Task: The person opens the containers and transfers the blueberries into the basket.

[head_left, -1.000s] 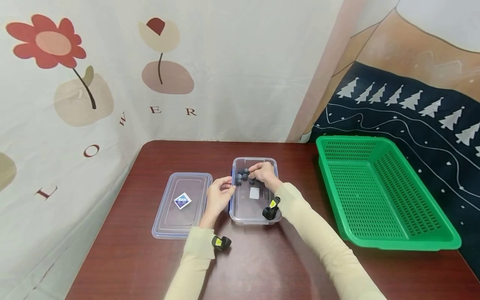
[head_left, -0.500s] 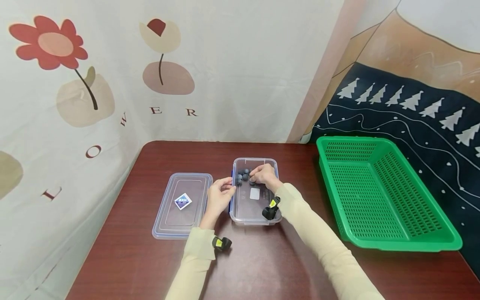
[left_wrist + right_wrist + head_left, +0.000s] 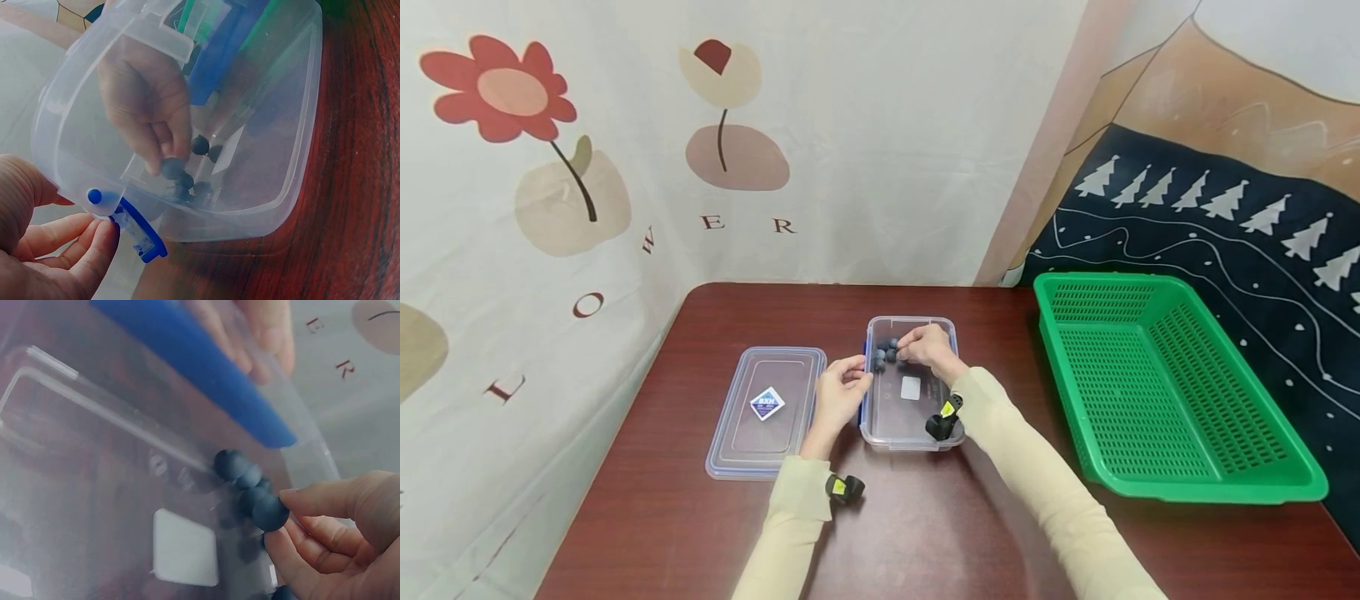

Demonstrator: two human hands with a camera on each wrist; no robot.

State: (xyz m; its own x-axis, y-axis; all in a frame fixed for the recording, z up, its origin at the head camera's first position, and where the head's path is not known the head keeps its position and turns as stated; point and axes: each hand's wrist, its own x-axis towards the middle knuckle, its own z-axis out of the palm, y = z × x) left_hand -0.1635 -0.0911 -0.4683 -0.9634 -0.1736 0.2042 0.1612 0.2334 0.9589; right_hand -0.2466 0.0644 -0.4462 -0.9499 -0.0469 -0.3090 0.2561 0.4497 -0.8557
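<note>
Head view, container: the clear plastic container [image 3: 912,383] sits on the dark wooden table [image 3: 925,533], its long axis running away from the person toward the curtain [image 3: 625,167].
Head view, balls: small dark balls [image 3: 883,353] cluster at the container's far left corner.
Head view, right hand: the right hand [image 3: 927,347] reaches into the container's far end, fingers curled together over the balls.
Head view, left hand: the left hand [image 3: 838,393] rests at the container's left long wall, fingers bent toward the blue clip [image 3: 863,398].
Head view, lid: the flat clear lid [image 3: 767,411] lies just left of the container, parallel to it.
Head view, basket: a green basket [image 3: 1157,383] stands well to the container's right.

Left wrist view, container: seen through its near wall [image 3: 187,125], tilted in the frame.
Left wrist view, left hand: fingers [image 3: 75,247] are loosely curled, one fingertip touching the blue clip [image 3: 140,231]; a real grip cannot be told here.
Left wrist view, right hand: through the hazy plastic, the right hand [image 3: 147,100] seems to pinch one dark ball [image 3: 172,166] above the others [image 3: 194,184].

Right wrist view, right hand: thumb and forefinger [image 3: 325,503] are closed on a single dark ball [image 3: 270,511].
Right wrist view, balls: more balls [image 3: 237,467] lie just behind it on the container floor, near the blue clip [image 3: 194,369].
</note>
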